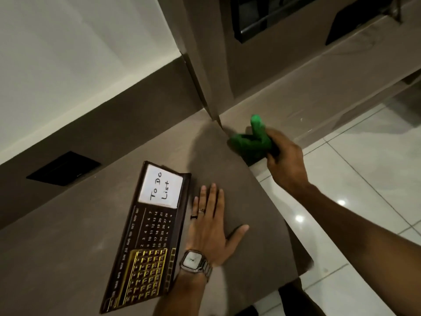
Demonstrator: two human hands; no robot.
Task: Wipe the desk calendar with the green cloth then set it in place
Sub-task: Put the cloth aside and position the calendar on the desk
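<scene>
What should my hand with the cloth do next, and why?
Probably bring the right hand and its bunched green cloth over to the desk calendar: the calendar lies untouched on the desk, beside your flat left hand.

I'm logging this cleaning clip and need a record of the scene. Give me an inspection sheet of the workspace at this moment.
Surface: brown desk, bare apart from the items below.
Job's things: desk calendar lying flat, a "To Do List" note on its far end; green cloth bunched near the desk's far right edge.
Clutter: nothing seen.
Hands: left hand open, palm down on the desk just right of the calendar, wearing rings and a watch; right hand closed on the cloth.
Cables: nothing seen.
Surroundings: black panel in the ledge behind the desk, white wall, glossy tiled floor to the right.
</scene>
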